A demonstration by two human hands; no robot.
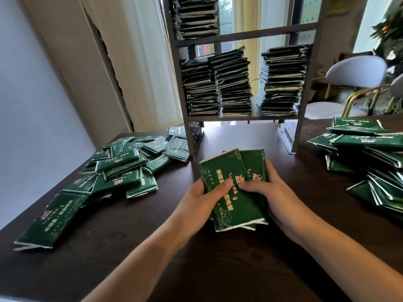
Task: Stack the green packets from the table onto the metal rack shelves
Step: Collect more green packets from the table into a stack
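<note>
A small bundle of green packets point(234, 171) with pink lettering is held over the dark table point(152, 247), in front of the metal rack point(244, 35). My left hand point(202, 199) grips the bundle's left edge, thumb on top. My right hand point(277, 192) grips its right side, thumb across the top packet. Loose green packets lie in a heap at the left point(122, 168) and in a pile at the right point(370, 158). The rack's lower shelf carries three tall packet stacks point(233, 83); the upper shelf holds another stack point(196, 16).
A white chair with gold legs point(353, 83) stands behind the table at the right. A plant point(390, 29) is at the far right. A wall and pale curtains point(139, 51) close the left side. One packet point(50, 219) lies near the table's left edge.
</note>
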